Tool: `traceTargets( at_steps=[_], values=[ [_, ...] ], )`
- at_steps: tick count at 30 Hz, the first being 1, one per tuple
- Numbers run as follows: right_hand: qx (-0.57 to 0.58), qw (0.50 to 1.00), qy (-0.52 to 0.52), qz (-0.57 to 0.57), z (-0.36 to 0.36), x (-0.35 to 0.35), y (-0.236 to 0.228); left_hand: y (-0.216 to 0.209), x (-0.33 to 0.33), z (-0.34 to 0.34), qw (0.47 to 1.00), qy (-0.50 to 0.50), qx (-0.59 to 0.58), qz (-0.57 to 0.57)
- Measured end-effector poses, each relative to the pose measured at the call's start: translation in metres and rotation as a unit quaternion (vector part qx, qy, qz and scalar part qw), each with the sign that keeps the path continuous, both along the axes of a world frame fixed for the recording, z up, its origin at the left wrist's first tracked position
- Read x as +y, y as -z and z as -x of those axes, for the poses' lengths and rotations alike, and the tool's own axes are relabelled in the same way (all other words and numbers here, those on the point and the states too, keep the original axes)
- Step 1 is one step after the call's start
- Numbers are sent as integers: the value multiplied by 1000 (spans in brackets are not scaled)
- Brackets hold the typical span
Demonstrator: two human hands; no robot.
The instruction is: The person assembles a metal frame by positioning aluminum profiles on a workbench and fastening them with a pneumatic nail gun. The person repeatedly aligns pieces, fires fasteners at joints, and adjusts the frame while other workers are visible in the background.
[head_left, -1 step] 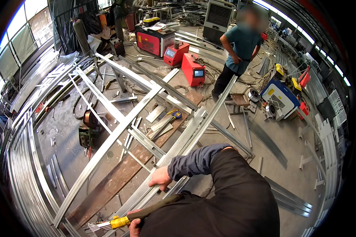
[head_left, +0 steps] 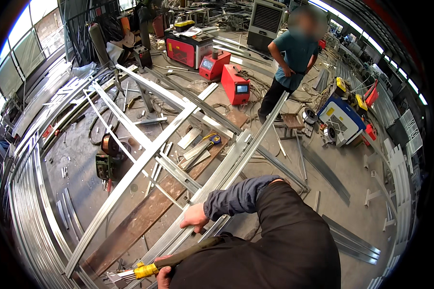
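Observation:
At the lower left, my left hand (head_left: pixel 164 276) is closed round the yellow-taped handle of a hand-held welding torch (head_left: pixel 144 271). The torch has a metal nozzle at its far-left end, and a dark olive sleeved hose (head_left: pixel 193 252) runs back from it beside my body. My right hand (head_left: pixel 195 217) reaches across from the right, palm down, its fingers curled over a long silver metal tube (head_left: pixel 222 178). This tube lies slantwise against others, crossing a welded frame of silver tubes (head_left: pixel 130 178). My fingertips on it are partly hidden.
A tape measure (head_left: pixel 215 139) rests on a rusty plank (head_left: pixel 144 207) under the frame. Red machines (head_left: pixel 236 86) and hoses stand behind. A person in a teal shirt (head_left: pixel 290 55) stands at the back right near a blue-white machine (head_left: pixel 341 120). Metal tubes (head_left: pixel 33 207) are stacked at left.

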State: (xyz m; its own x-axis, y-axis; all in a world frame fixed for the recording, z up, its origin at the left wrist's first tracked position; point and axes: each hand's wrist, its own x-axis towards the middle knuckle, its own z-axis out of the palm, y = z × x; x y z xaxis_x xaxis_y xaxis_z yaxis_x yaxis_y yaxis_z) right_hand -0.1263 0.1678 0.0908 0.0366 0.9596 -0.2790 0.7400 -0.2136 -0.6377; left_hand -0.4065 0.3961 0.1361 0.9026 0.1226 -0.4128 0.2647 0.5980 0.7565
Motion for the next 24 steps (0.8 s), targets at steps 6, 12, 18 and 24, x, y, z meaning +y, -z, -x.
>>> traceTargets(
  at_steps=[6,12,18,24],
  values=[
    [-35,999,0,-18,10,25,-17,-11,-7,10,1000,-10,-14,3],
    [-35,999,-20,-30,29,88,-45,-19,12,42,1000,13,-4,-13],
    [-56,995,-45,-65,80,173,-41,-41,50,90,1000,14,-20,4],
    [-63,997,-38,-24,161,272,-60,-35,106,181,999,-2,-30,39]
  ],
)
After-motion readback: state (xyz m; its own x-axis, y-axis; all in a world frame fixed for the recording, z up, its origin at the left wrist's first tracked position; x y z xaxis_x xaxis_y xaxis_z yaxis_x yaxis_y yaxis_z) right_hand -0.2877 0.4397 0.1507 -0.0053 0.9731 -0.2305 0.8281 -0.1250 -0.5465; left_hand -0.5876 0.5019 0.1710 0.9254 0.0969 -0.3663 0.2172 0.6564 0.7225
